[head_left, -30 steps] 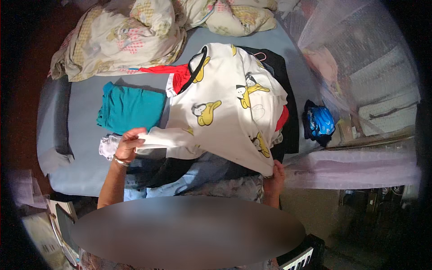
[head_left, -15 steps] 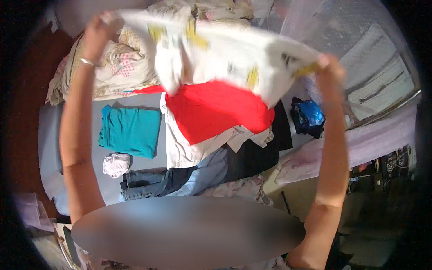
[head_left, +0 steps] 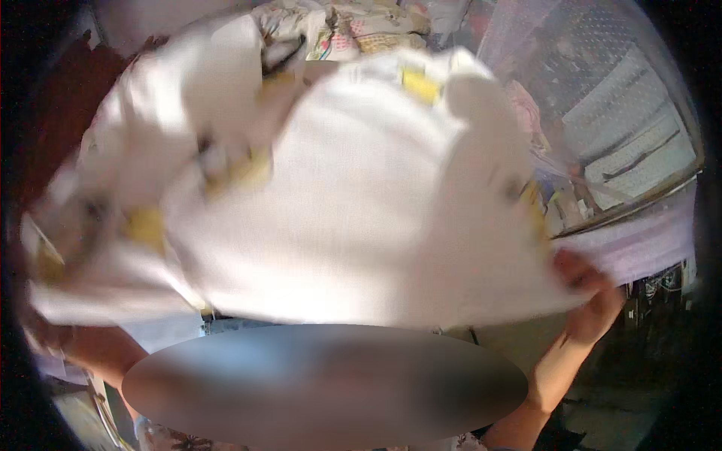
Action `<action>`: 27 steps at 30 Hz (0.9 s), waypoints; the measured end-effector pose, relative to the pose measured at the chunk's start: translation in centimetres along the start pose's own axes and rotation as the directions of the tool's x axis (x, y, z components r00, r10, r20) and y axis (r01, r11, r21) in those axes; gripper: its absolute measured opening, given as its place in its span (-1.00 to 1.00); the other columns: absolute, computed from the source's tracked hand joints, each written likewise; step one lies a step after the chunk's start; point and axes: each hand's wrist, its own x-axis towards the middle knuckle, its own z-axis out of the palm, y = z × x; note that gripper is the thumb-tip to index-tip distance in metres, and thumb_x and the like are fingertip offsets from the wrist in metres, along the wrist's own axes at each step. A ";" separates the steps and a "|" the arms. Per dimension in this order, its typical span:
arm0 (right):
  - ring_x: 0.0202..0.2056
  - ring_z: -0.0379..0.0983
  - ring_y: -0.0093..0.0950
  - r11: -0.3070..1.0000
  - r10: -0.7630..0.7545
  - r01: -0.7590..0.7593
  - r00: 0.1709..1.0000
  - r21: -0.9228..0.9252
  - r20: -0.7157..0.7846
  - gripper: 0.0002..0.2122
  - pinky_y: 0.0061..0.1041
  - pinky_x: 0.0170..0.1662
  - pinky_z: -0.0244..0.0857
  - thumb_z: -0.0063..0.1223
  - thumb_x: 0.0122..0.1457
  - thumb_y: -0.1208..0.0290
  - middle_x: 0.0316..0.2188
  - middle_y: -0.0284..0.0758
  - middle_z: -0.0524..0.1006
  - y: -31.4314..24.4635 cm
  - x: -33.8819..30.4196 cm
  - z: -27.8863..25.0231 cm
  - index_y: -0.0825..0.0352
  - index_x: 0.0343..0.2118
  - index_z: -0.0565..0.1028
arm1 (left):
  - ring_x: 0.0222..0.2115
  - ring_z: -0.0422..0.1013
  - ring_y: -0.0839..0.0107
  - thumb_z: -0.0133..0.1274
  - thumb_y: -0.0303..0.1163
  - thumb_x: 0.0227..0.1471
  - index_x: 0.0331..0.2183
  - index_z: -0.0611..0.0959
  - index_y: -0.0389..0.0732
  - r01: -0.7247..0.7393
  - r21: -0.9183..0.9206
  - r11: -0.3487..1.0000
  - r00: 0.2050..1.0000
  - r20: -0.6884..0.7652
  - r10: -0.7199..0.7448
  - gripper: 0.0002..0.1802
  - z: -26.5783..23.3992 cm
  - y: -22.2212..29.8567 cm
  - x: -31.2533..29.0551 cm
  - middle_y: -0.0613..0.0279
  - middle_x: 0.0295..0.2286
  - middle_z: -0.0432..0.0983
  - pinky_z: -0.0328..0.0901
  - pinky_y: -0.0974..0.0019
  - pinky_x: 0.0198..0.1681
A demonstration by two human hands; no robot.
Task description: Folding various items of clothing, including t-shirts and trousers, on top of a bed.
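The white printed garment (head_left: 338,195) is spread and billowed across most of the view. Half a second earlier, it was raised toward the patterned bedding (head_left: 383,34); it now hides the folded teal cloth and the red cloth. The right hand (head_left: 598,297), now lower, grasps the near right corner. The left hand (head_left: 47,334), also lower, is blurred; its grip cannot be determined.

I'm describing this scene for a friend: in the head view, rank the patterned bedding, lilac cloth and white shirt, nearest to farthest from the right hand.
1. White shirt: its edge is in the right hand.
2. Lilac cloth: just beyond, at the picture's right.
3. Patterned bedding: at the picture's upper edge.
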 end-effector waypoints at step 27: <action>-0.63 0.33 -0.58 0.278 0.712 -0.952 0.296 0.131 0.637 -0.81 -0.61 -0.54 0.23 0.00 0.04 0.34 -0.61 -0.35 0.45 18.0 -19.7 18.8 0.40 -0.50 0.41 | -0.15 0.26 0.17 0.12 -0.28 -0.31 -0.25 0.50 -0.10 0.631 0.469 0.618 0.384 0.503 -0.774 -0.57 27.5 -8.5 -17.4 0.14 -0.23 0.38 0.14 0.01 -0.14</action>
